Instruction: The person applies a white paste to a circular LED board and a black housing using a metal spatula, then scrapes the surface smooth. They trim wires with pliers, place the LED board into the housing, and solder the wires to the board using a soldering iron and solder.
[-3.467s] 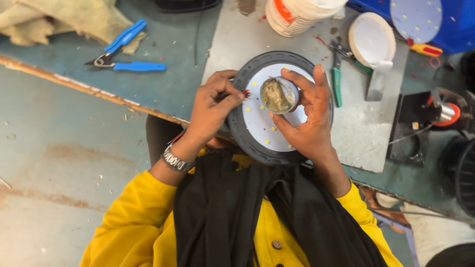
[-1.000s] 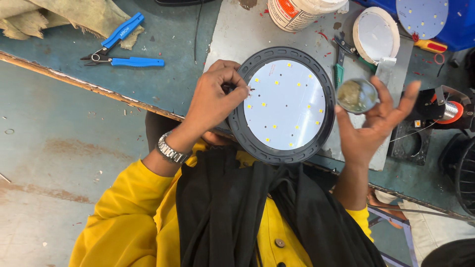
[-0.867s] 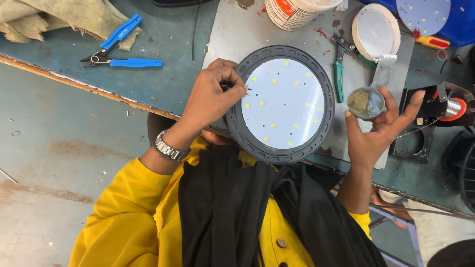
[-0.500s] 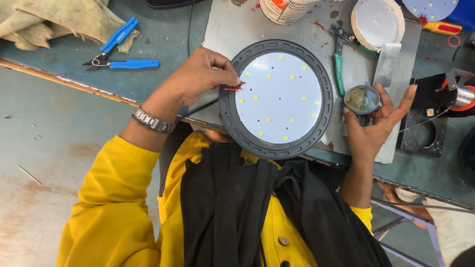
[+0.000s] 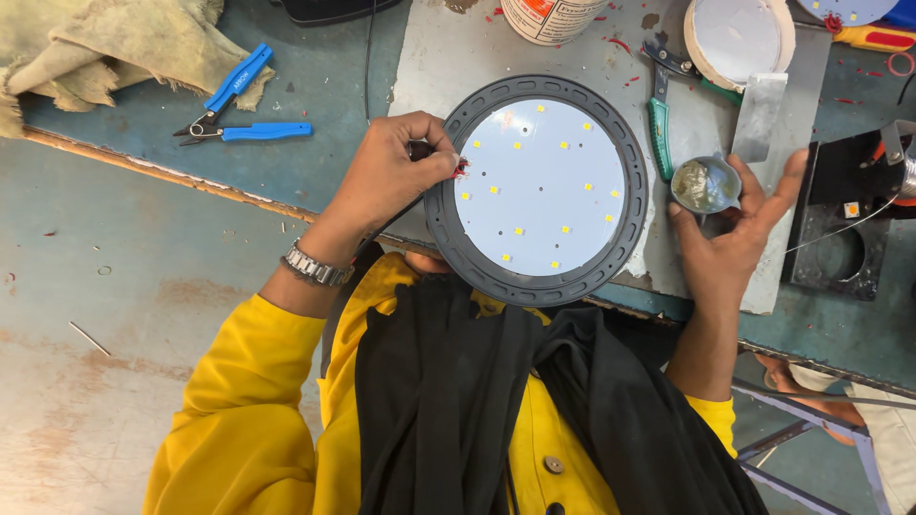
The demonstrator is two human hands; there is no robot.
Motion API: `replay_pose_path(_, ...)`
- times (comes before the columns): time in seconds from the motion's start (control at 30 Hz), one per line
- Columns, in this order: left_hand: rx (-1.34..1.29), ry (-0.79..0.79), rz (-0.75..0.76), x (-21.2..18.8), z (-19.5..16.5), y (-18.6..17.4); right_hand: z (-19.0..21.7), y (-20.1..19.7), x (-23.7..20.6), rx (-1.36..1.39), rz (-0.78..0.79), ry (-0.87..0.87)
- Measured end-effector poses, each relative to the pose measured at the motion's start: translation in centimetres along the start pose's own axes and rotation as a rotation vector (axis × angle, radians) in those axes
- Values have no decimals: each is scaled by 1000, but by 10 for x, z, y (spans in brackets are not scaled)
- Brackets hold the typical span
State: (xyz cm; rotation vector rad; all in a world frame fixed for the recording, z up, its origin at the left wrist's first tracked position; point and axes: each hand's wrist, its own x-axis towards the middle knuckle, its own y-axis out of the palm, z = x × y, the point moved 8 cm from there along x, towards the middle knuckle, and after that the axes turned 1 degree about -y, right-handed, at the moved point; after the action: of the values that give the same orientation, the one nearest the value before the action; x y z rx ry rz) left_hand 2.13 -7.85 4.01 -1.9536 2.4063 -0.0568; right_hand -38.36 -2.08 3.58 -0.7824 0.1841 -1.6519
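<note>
Head view: the lamp (image 5: 539, 189) lies flat, its white face up and round, so no long axis shows; the left hand (image 5: 391, 176) pinches its dark rim from the left edge. The right hand (image 5: 735, 234), fingers closed around a small tin (image 5: 704, 184), sits just right of the lamp on the grey plate (image 5: 458, 48).

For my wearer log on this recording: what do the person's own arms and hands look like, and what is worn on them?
Both arms wear bright yellow sleeves pushed up, leaving the forearms bare. The left hand has a silver metal link watch at the wrist and red-painted nails. The right hand is bare, with no watch or ring visible. A black scarf hangs down the front between the arms.
</note>
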Motion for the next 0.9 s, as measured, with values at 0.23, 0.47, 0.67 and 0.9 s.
replay_pose_path(0.23,90,-10,-16,-1,-1,-1,17,-9,-7,-270,-26,-104)
replay_pose_path(0.47,94,70,-26,-9,-5,-4,-26,-81,-42,623,-420,229)
replay_pose_path(0.67,-92,-51,-39,-14,4,-9,-77,-145,-84,1014,-838,325)
replay_pose_path(0.9,-38,-6,-52,-18,8,-14,-73,-207,-89,685,-1016,101)
